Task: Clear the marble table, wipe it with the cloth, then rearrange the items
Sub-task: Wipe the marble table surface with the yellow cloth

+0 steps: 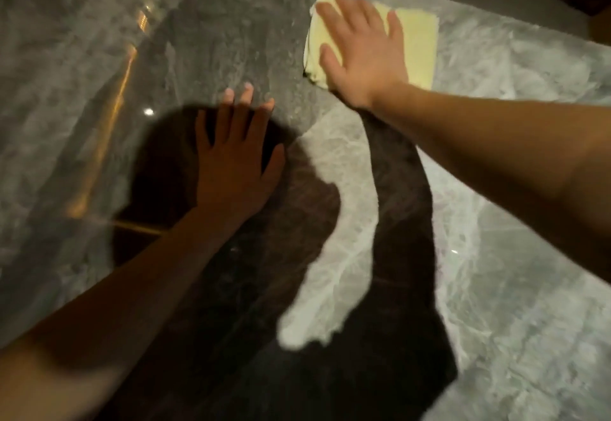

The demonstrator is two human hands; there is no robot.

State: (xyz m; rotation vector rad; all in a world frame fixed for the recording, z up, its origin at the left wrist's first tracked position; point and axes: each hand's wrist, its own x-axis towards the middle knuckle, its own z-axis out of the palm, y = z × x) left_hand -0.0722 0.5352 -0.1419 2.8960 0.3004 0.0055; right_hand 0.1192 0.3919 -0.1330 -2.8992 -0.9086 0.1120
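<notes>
Both hands lie flat, open-gripped: right hand (362, 54) on cloth (418, 44), left hand (231, 159) on marble table (512, 272).

The table (496, 189) is grey marble with white veins, glossy, its top crossed by dark shadows. A pale yellow cloth (420, 44), folded to a flat rectangle, lies near the table's far edge, partly covered from the near left
</notes>
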